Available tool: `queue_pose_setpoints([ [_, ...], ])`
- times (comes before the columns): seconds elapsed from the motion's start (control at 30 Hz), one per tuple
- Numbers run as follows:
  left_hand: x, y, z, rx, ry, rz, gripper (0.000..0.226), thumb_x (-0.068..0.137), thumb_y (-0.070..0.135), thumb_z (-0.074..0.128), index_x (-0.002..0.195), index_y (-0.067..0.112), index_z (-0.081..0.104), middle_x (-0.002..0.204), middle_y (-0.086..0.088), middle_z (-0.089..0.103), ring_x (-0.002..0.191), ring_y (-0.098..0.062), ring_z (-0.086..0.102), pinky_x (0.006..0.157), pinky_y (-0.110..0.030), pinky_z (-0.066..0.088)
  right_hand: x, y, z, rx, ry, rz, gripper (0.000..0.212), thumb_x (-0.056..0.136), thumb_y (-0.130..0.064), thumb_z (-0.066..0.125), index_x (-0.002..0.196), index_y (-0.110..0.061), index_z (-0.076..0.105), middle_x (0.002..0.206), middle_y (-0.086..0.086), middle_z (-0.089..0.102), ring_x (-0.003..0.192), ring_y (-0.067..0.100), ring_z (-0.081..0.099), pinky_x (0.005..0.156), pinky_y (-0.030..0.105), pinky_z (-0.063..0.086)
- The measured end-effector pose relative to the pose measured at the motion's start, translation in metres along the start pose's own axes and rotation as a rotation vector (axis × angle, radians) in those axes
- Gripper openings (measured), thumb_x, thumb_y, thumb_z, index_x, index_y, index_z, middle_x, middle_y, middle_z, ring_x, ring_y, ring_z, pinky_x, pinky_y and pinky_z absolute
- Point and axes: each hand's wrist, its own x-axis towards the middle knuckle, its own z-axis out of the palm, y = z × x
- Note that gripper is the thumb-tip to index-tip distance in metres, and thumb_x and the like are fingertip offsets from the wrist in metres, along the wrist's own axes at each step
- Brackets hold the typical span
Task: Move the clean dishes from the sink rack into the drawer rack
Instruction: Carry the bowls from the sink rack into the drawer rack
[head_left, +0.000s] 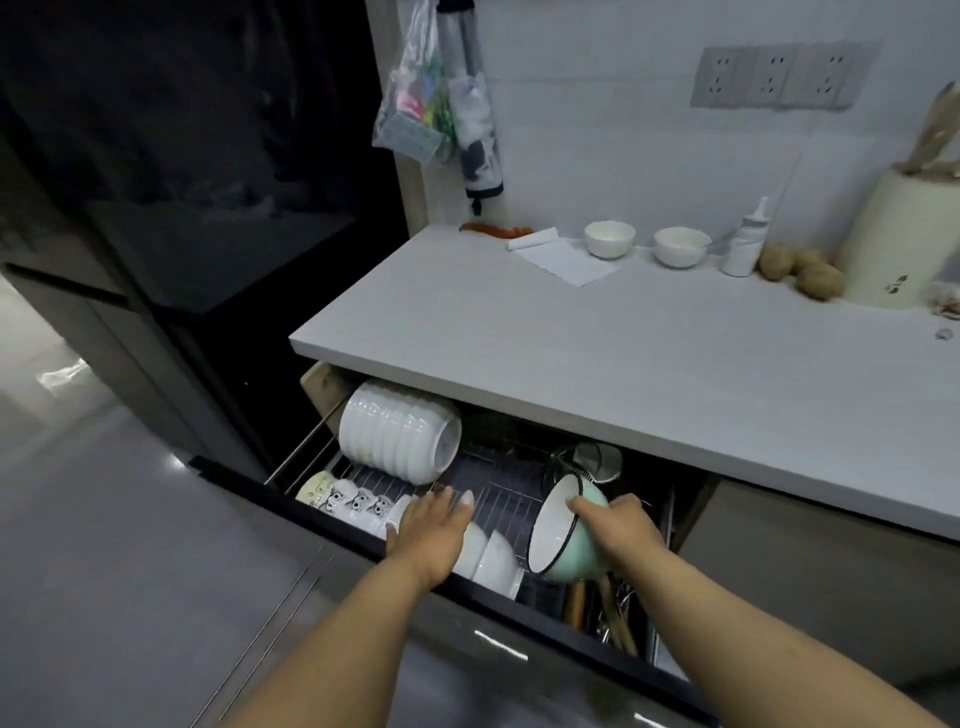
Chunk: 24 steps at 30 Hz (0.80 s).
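Observation:
The drawer rack (498, 499) is pulled out under the counter. My right hand (623, 525) grips a mint-green bowl (558, 530) with a white inside and dark rim, tilted on its side over the rack's front right. My left hand (434, 527) lies flat with fingers spread on white bowls (491, 556) standing on edge at the rack's front. A row of stacked white bowls (397, 434) lies on its side at the back left. Small patterned cups (348, 501) line the front left. The sink rack is out of view.
The white counter (649, 364) overhangs the drawer, carrying two white bowls (609, 239), a paper sheet, a bottle, potatoes and a utensil holder. A wire strainer (597, 460) and utensils (613, 618) fill the drawer's right side. A dark fridge (182, 208) stands left.

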Motion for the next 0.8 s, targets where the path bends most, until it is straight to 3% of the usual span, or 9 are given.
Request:
queue_pose_setpoints([
  [0.2, 0.019, -0.03, -0.001, 0.231, -0.038, -0.008, 0.066, 0.095, 0.063, 0.013, 0.154, 0.033, 0.004, 0.163, 0.003, -0.004, 0.148, -0.016, -0.012, 0.117, -0.051, -0.013, 0.032, 0.007, 0.043, -0.325, -0.1, 0.051, 0.096, 0.071, -0.066, 0.06, 0.14, -0.007, 0.03, 0.134, 0.016, 0.051, 0.116, 0.034, 0.054, 0.086, 0.032, 0.046],
  [0.47, 0.047, -0.051, 0.005, 0.412, -0.088, -0.023, 0.069, 0.094, 0.065, 0.011, 0.153, 0.032, 0.0, 0.162, 0.002, -0.01, 0.147, -0.016, -0.018, 0.115, -0.053, -0.017, 0.066, 0.01, 0.094, -0.463, -0.19, 0.092, 0.106, 0.072, -0.068, 0.057, 0.147, -0.004, 0.018, 0.15, 0.015, 0.034, 0.133, 0.033, 0.039, 0.101, 0.035, 0.043],
  [0.63, 0.057, -0.057, 0.006, 0.444, -0.092, -0.039, 0.068, 0.094, 0.065, 0.011, 0.153, 0.033, 0.001, 0.162, 0.002, -0.008, 0.147, -0.017, -0.018, 0.114, -0.055, -0.018, 0.081, 0.017, 0.114, -0.475, -0.253, 0.104, 0.102, 0.071, -0.07, 0.051, 0.142, -0.002, 0.025, 0.14, 0.012, 0.046, 0.124, 0.031, 0.049, 0.094, 0.032, 0.046],
  [0.8, 0.061, -0.058, 0.007, 0.483, -0.092, -0.039, 0.068, 0.094, 0.065, 0.01, 0.153, 0.033, -0.001, 0.162, 0.003, -0.007, 0.147, -0.016, -0.017, 0.112, -0.056, -0.019, 0.09, 0.026, 0.129, -0.47, -0.263, 0.142, 0.096, 0.077, -0.06, 0.055, 0.145, 0.0, 0.023, 0.144, 0.011, 0.043, 0.127, 0.028, 0.049, 0.095, 0.028, 0.043],
])
